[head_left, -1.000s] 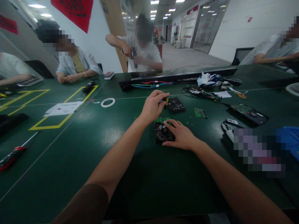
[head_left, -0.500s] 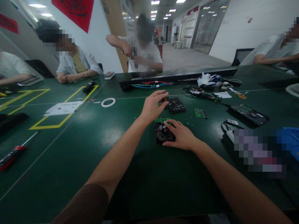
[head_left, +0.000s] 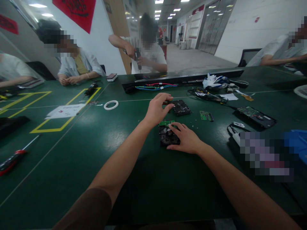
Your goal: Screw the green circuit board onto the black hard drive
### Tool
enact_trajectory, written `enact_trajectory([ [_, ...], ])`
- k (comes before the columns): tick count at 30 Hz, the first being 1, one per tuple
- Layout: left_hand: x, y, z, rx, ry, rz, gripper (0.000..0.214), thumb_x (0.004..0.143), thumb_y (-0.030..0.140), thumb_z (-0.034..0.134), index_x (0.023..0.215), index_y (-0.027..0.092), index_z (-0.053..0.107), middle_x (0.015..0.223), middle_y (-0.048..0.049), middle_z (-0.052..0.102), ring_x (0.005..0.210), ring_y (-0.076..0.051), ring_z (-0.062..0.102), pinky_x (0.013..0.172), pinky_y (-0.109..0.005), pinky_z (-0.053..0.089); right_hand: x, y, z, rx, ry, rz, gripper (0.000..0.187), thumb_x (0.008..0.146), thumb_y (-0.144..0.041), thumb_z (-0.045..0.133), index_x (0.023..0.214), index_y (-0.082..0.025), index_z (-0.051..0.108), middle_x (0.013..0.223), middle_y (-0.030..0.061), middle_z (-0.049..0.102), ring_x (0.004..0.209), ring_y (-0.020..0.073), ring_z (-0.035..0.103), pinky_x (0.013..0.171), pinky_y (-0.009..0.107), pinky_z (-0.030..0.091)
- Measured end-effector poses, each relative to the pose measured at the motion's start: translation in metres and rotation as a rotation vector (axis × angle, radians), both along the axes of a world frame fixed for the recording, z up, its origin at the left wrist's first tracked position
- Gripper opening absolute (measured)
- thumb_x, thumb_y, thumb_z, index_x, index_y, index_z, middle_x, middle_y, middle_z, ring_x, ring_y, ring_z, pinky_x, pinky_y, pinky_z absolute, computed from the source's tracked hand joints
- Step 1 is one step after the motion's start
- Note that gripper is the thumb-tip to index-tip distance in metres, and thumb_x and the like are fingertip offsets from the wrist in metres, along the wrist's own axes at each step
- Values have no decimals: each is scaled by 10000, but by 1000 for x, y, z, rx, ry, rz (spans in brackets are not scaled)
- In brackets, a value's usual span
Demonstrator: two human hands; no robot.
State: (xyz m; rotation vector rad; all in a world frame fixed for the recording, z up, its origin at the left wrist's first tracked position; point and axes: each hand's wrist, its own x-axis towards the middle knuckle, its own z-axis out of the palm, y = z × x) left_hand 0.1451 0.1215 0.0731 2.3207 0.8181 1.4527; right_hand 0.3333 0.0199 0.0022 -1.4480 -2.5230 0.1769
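A hard drive [head_left: 165,136] with a green circuit board along its far edge lies on the table in front of me. My right hand [head_left: 188,139] steadies it from the right, thumb at the near edge and fingertips on top by the board. Just above and beyond the drive, my left hand [head_left: 157,110] is bent into a pinch. A small dark thing is partly visible between its fingers, too hidden to name. Behind those fingertips lies a second, black hard drive [head_left: 181,108]. A loose green circuit board [head_left: 206,116] sits to its right, with tiny bits scattered nearby.
Another drive [head_left: 255,117] lies at the right, near a cable and a blurred-out object. White gloves [head_left: 212,81] and wires lie at the back. To the left are a white ring [head_left: 111,105], a paper sheet [head_left: 65,111] and a red-black screwdriver [head_left: 16,156]. Several people sit around the table.
My left fingers have shifted slightly, the thumb tip now a little further right, and the small dark thing shows less. My right hand stays on the hard drive.
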Motion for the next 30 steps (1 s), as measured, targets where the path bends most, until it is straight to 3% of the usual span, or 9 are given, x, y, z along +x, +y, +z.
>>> enact_trajectory([
  [6, -4, 3, 1, 26, 35, 26, 228, 872, 120, 718, 1077, 218, 705, 1103, -55, 651, 957, -163, 655, 842, -320, 584, 0, -1, 1, 4, 0, -3, 1045, 775, -887, 546, 1582, -241, 400, 1603, 149, 374, 1356, 449, 469, 1101, 611, 458],
  [12, -4, 7, -1, 42, 43, -11, 305, 893, 35, 615, 1116, 223, 702, 1188, -63, 686, 1134, -191, 650, 995, -378, 554, 0, -1, -1, 22, 21, 7, 1032, 782, -863, 569, 1593, -252, 384, 1584, 153, 394, 1354, 440, 474, 1103, 612, 455],
  [19, 0, 5, -4, -20, 9, -53, 258, 884, 114, 699, 1122, 207, 661, 1230, -91, 697, 1150, -219, 672, 1002, -424, 569, 0, -1, 0, 24, 10, 6, 1035, 777, -875, 560, 1588, -255, 389, 1590, 146, 395, 1351, 443, 482, 1105, 612, 457],
  [26, 1, 3, -4, -62, -56, -90, 202, 855, 153, 763, 978, 197, 609, 1139, -68, 697, 1040, -187, 701, 900, -356, 601, 0, -1, -1, 28, 9, 10, 1034, 789, -876, 543, 1579, -222, 407, 1585, 157, 399, 1351, 446, 475, 1112, 614, 453],
  [30, 3, 1, -3, -93, -68, -88, 281, 854, 125, 749, 1080, 209, 605, 1201, -66, 643, 1017, -169, 711, 889, -329, 609, 1, 0, -1, 21, 14, 5, 1031, 784, -880, 542, 1586, -249, 389, 1594, 147, 385, 1354, 448, 474, 1090, 617, 469],
])
